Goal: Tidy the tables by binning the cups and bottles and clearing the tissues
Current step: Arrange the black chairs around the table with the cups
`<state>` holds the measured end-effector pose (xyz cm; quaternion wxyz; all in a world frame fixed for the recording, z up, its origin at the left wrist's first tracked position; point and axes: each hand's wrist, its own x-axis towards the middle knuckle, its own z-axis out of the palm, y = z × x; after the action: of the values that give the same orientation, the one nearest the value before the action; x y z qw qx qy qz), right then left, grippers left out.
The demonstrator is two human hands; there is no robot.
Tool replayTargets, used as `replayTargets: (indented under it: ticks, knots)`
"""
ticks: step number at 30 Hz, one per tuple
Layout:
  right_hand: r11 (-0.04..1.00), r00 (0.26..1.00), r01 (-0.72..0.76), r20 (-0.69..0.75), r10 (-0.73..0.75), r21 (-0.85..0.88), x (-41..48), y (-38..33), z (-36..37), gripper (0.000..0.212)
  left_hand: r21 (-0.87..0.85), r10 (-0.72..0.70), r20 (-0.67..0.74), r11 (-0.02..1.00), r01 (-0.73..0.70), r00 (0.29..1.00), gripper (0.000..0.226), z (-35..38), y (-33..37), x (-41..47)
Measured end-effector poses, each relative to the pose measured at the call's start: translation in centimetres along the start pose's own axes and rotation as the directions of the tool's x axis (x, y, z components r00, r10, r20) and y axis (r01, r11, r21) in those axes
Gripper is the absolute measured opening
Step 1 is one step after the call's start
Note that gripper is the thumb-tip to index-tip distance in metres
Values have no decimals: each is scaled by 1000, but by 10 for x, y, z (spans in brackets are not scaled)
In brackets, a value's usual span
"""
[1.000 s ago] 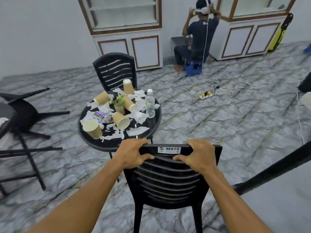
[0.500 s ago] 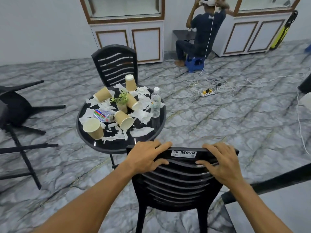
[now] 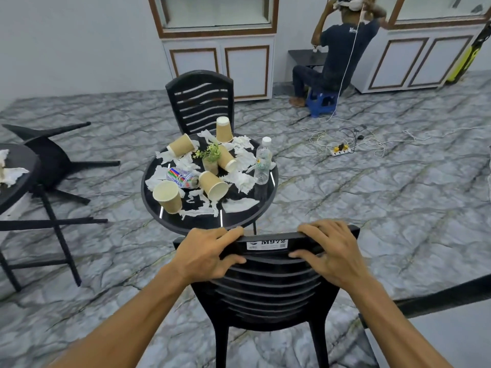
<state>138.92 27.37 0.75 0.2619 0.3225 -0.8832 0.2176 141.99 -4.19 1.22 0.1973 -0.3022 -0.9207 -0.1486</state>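
Gripping the top rail of the black slatted plastic chair [image 3: 268, 296], our left hand [image 3: 204, 254] and right hand [image 3: 329, 253] curl over its rigid edge. Ahead, on the round glossy black table [image 3: 207, 221], the ribbed brown paper cups [image 3: 167, 196] look light and crushable, so we would pinch them near the rim. The clear plastic bottle [image 3: 263, 163] stands upright, slick, graspable mid-body. The crumpled white tissues [image 3: 240, 180] are limp, best bunched.
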Motion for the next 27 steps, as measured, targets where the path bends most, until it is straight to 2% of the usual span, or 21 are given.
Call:
replayTargets:
  ticks: [5, 11, 15, 23, 27]
  knots:
    - [996, 1000, -19, -20, 21, 82, 37, -15, 26, 51, 36, -87, 26, 996, 86, 996, 61, -28, -36, -4]
    - [986, 988, -100, 128, 83, 132, 70, -28, 82, 56, 60, -268, 119, 963, 263, 956, 72, -27, -87, -25]
    - [981, 977, -162, 157, 144, 103, 88, -40, 110, 56, 64, -364, 113, 931, 358, 925, 69, -29, -114, -35]
    - [980, 959, -186, 232, 164, 76, 104, -19, 120, 70, 93, -368, 151, 929, 358, 917, 76, -24, -129, -21]
    - [976, 956, -208, 226, 190, 63, 116, -15, 125, 64, 100, -405, 160, 914, 393, 900, 69, -23, -139, -13]
